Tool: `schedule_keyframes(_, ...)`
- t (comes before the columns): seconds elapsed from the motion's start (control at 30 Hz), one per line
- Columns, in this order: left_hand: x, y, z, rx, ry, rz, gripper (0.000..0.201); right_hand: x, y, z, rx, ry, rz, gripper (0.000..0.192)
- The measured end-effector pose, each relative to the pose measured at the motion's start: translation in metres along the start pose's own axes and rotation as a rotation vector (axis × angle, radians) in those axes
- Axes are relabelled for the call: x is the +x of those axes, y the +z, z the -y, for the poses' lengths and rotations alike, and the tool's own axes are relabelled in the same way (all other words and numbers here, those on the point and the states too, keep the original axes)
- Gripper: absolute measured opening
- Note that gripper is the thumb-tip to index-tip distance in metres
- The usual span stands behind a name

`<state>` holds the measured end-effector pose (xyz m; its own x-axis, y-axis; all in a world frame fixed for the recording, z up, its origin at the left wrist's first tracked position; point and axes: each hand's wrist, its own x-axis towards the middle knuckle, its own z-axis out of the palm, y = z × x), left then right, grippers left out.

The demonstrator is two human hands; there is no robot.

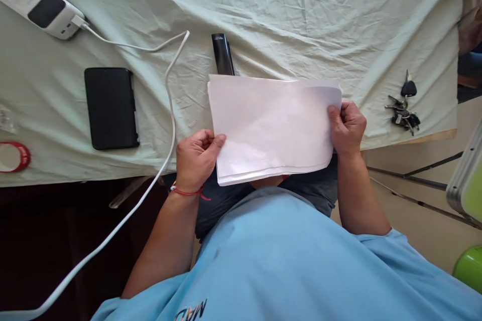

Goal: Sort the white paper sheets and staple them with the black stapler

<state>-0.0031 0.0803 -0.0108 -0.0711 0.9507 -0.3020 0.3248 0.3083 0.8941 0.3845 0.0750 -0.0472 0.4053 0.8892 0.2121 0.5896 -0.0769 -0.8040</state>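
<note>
Your blue shirt [301,261] fills the bottom of the view, and just above it your two hands hold a thin stack of white paper [273,125]. Your left hand [196,158] is closed on the stack's left edge, thumb on top, a red string around the wrist. Your right hand [347,128] pinches the right edge, where the top sheets curl over. The paper hangs over the near edge of the table [263,15], which is covered in a pale green cloth. Its far edge hides the lower end of a black stapler [223,53]. Further left, a black phone [111,108] lies flat beside a white cable [169,90] that runs to a power strip [37,2] at the far left corner. Keys [403,105] sit near the table's right edge.
</note>
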Motion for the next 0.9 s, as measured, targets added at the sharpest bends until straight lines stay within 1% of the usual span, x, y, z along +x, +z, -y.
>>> schedule_keyframes(0.07, 0.0006, 0.0008, -0.0038, 0.063, 0.042, -0.033, 0.036, 0.001, -0.0002, -0.0013, 0.009, 0.002, -0.01, 0.066)
schedule_keyframes(0.17, 0.0025, -0.0008, -0.0062, 0.119, 0.071, -0.034, 0.046, 0.0023, 0.0, -0.003, 0.008, -0.005, -0.011, 0.069)
schedule_keyframes(0.23, 0.0032, -0.0028, -0.0045, 0.084, 0.053, 0.017, 0.044, 0.0029, 0.0005, -0.0036, 0.019, -0.009, -0.018, 0.071)
schedule_keyframes(0.3, 0.003, -0.0044, -0.0022, 0.007, 0.003, 0.095, 0.038, 0.0032, 0.001, -0.0036, 0.028, -0.014, -0.032, 0.072)
schedule_keyframes(0.37, 0.0026, -0.005, -0.0009, -0.057, -0.046, 0.129, 0.039, 0.0035, 0.0014, -0.0026, 0.03, -0.012, -0.042, 0.072)
schedule_keyframes(0.47, 0.003, -0.0042, -0.002, -0.047, -0.039, 0.087, 0.032, 0.0042, 0.0013, 0.0002, 0.033, -0.003, -0.042, 0.073)
schedule_keyframes(0.5, 0.0035, -0.0039, -0.0027, -0.024, -0.021, 0.072, 0.033, 0.0046, 0.0011, 0.0013, 0.034, -0.002, -0.039, 0.074)
schedule_keyframes(0.57, 0.0047, -0.0037, -0.0036, 0.024, 0.02, 0.05, 0.042, 0.0053, 0.0006, 0.0033, 0.035, -0.007, -0.034, 0.076)
schedule_keyframes(0.63, 0.0057, -0.0043, -0.0037, 0.044, 0.039, 0.046, 0.049, 0.0059, 0.0003, 0.0046, 0.03, -0.013, -0.029, 0.077)
schedule_keyframes(0.67, 0.0059, -0.0048, -0.0035, 0.034, 0.034, 0.061, 0.047, 0.0062, 0.0004, 0.005, 0.025, -0.013, -0.031, 0.078)
schedule_keyframes(0.73, 0.0056, -0.0062, -0.0031, -0.019, -0.008, 0.128, 0.037, 0.0065, 0.0008, 0.005, 0.012, -0.008, -0.039, 0.079)
schedule_keyframes(0.8, 0.0047, -0.0073, -0.0034, -0.077, -0.057, 0.183, 0.038, 0.0068, 0.0013, 0.0045, -0.001, -0.001, -0.05, 0.08)
schedule_keyframes(0.83, 0.0043, -0.0077, -0.0037, -0.088, -0.068, 0.185, 0.038, 0.007, 0.0015, 0.0041, -0.005, -0.001, -0.053, 0.08)
schedule_keyframes(0.9, 0.004, -0.0079, -0.0043, -0.061, -0.058, 0.149, 0.033, 0.0075, 0.0016, 0.0033, -0.01, -0.01, -0.051, 0.081)
